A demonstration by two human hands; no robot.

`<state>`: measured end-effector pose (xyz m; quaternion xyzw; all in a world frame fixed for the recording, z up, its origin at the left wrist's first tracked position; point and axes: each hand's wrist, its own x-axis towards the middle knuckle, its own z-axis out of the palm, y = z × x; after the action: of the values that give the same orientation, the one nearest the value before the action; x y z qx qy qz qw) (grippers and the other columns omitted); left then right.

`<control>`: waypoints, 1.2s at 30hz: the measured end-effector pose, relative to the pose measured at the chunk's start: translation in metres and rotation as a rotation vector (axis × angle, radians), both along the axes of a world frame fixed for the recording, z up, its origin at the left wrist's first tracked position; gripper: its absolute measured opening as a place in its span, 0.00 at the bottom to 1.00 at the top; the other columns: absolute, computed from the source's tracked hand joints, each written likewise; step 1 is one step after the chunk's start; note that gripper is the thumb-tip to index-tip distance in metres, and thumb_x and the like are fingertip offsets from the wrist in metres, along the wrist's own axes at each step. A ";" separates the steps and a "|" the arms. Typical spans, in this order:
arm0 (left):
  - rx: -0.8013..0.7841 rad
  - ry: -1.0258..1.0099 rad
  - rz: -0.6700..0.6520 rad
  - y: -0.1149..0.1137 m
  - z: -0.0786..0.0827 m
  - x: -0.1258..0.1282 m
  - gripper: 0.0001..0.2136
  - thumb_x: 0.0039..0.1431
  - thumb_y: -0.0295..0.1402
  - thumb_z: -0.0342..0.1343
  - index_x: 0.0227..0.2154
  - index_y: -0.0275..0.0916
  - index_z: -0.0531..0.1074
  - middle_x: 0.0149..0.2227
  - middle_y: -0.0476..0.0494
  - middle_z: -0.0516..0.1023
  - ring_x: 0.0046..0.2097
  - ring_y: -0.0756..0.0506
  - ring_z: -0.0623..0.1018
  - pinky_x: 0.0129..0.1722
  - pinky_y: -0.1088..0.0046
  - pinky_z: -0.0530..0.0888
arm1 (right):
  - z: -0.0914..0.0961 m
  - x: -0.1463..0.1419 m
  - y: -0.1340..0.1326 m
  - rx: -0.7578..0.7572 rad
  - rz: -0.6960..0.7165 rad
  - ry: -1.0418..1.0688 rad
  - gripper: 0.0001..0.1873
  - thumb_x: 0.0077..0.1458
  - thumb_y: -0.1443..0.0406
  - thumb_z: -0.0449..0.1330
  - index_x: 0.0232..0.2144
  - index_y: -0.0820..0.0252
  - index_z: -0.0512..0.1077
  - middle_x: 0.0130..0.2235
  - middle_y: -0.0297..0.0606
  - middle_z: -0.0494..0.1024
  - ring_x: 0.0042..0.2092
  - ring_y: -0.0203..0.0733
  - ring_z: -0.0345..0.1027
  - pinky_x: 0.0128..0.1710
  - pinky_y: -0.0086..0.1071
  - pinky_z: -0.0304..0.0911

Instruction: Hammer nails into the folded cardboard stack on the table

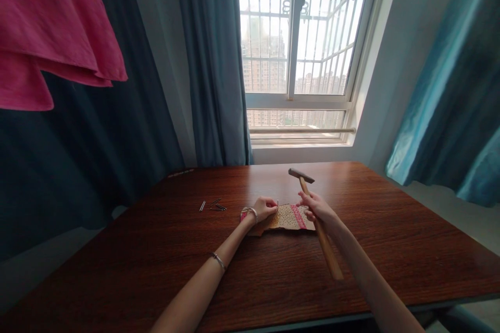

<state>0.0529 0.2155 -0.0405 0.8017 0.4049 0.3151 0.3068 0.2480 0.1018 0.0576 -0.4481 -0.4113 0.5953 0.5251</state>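
Observation:
My right hand (318, 209) grips a hammer (327, 252) by its wooden handle, partway along. The metal head is raised above the table, pointing away from me. My left hand (266, 209) is closed in a pinch around a thin upright nail (277, 202) over a piece of cardboard (287, 220). Dark dots and pink bands mark the cardboard, and its near edge looks torn. The left wrist and fingers cover its left part. Whether the nail's tip is in the cardboard I cannot tell.
Several loose nails (217, 206) lie on the brown wooden table (164, 265), left of the cardboard. Behind the table are a barred window (291, 99) and blue curtains (214, 73). Pink cloth (58, 31) hangs at upper left. The table's near edge shows at lower right.

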 end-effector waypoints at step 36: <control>-0.016 0.005 0.001 0.001 0.000 0.000 0.11 0.44 0.34 0.54 0.28 0.32 0.75 0.25 0.46 0.75 0.27 0.50 0.71 0.26 0.78 0.66 | 0.004 -0.014 -0.006 0.204 0.127 -0.665 0.08 0.48 0.64 0.53 0.31 0.62 0.66 0.18 0.27 0.59 0.17 0.26 0.50 0.15 0.22 0.48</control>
<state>0.0532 0.2164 -0.0407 0.7998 0.4087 0.3098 0.3121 0.2344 0.0957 0.0614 -0.5364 -0.6441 0.4039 0.3664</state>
